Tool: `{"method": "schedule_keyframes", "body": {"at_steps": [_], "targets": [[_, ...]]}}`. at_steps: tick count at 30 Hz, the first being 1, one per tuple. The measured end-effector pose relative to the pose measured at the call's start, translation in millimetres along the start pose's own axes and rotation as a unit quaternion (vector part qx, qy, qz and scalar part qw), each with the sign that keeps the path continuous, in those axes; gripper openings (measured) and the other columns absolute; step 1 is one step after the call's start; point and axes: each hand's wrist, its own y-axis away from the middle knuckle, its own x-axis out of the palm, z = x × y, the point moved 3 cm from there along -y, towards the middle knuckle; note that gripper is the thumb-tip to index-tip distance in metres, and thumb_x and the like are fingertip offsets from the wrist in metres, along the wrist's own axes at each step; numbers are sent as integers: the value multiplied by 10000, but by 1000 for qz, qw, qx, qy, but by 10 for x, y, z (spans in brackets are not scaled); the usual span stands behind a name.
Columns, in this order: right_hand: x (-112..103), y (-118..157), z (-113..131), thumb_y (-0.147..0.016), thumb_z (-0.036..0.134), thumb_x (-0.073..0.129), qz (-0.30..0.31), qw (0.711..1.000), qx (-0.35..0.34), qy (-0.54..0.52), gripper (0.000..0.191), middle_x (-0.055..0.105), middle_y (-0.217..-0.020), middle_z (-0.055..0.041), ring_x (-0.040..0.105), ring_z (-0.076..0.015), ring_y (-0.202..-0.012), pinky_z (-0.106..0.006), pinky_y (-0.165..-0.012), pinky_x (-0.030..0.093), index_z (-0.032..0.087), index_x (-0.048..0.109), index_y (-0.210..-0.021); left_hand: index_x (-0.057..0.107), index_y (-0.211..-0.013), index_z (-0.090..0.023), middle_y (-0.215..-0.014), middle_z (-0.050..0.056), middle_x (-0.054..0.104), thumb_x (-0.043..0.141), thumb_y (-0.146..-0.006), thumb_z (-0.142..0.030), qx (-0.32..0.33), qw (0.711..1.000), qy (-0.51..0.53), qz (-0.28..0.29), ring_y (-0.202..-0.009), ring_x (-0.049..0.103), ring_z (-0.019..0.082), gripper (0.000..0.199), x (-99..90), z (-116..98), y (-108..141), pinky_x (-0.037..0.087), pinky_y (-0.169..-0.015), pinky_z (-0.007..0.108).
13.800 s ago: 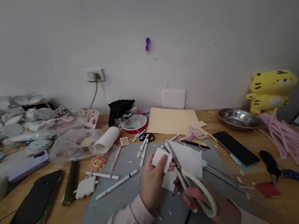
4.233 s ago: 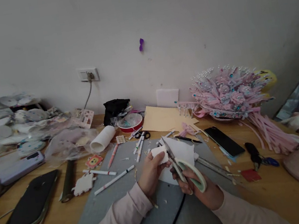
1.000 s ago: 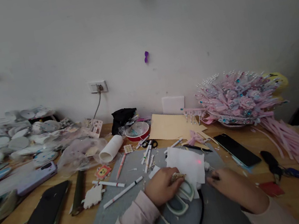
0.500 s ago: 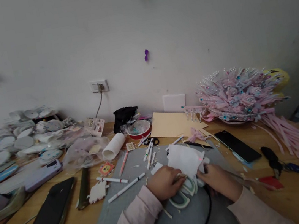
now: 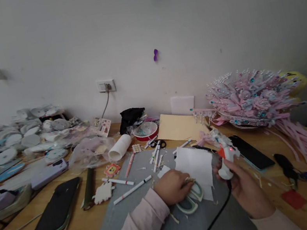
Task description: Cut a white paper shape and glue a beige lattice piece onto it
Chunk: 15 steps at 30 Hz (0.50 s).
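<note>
1. The white glue gun was upright in the right hand, fingers wrapped around it; likely light, stiff and smooth, best held by its handle, with the black cord probably tugging.
2. The right wrist angled inward, apart from the left hand.
3. That one lay palm-down by the scissors; its grip couldn't be told.
4. White paper lay between both.

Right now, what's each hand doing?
Left hand: fingers curled low beside the scissors, beige bit at the fingertips; grip can't be told.
Right hand: closed around the white glue gun.
</note>
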Motion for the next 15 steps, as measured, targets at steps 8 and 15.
{"method": "schedule_keyframes", "body": {"at_steps": [8,15], "targets": [[400,-150,65,-601,302,732,59,997,-54,-7,218,574,-475,42,504,-82,-420,-164,-401,405,165,580,-676,518,-773,-151,-686,17,606,521,-735,-501,-231,802,502,-229,-559,530,120,352,6,232,-35,391,-521,230],[283,-206,-269,-632,373,685,101,982,-69,146,251,541,-446,30,417,-77,-346,-202,-359,310,136,631,-694,500,-726,-146,-606,-4,596,647,-603,-543,-240,704,599,-298,-406,469,70,441,-42,346,-60,357,-436,211]]}}
